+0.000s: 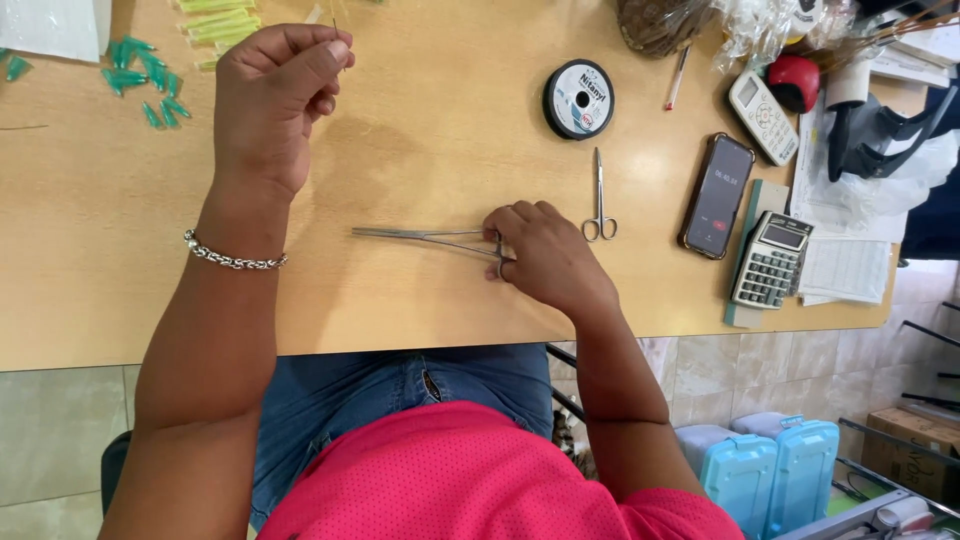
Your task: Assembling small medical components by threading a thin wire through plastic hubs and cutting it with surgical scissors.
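Head view looked straight down on my two hands over the pale wooden table (420, 120). My left hand (275, 95) was raised, its grip pressed together on a thin dark needle (335, 28) whose tip stood up just above my fingertips; whether any thread hung from it I could not tell. My right hand (545, 255) lay on the table with its fingers in the rings of the long steel forceps (420, 236), whose slim jaws reached out flat toward the left, closed and holding nothing that I could see. Judging by that, the work was at an early stage: needle picked up, forceps only being taken in hand, the two not yet brought together.

Just beyond my right grip lay small shiny scissors (599, 205), and farther on a black spool of clear line (578, 98), smooth and round. Beside my left grip lay scattered green plastic caps (150, 80), small and tapered. Right of the scissors lay a dark glossy phone (717, 195) and a grey calculator (772, 260).
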